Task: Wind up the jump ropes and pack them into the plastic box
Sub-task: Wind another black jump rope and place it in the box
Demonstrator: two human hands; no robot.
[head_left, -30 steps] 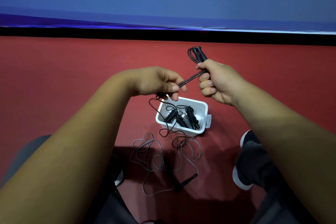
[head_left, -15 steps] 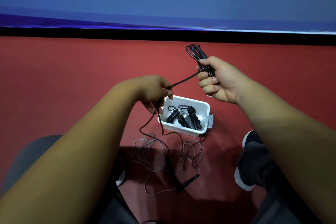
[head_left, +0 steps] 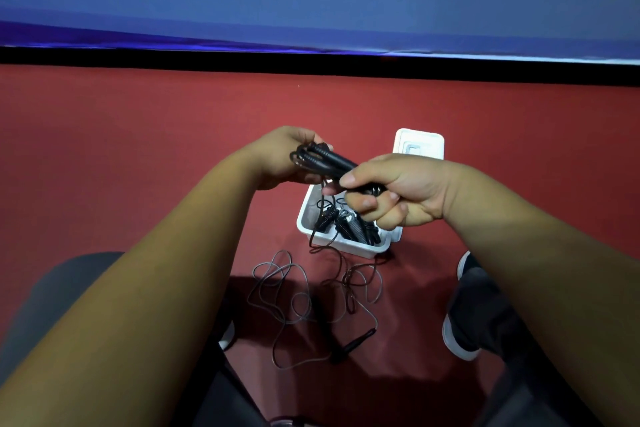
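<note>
Both hands hold a partly wound black jump rope (head_left: 327, 159) above the open white plastic box (head_left: 363, 251).

The left hand (head_left: 287, 158) curls round the looped end and the right hand (head_left: 398, 192) grips the other. The rope's thin loose cord (head_left: 304, 302) trails over the box's near rim onto the red floor (head_left: 138, 149). Wound black ropes (head_left: 349, 225) lie inside the box.
</note>
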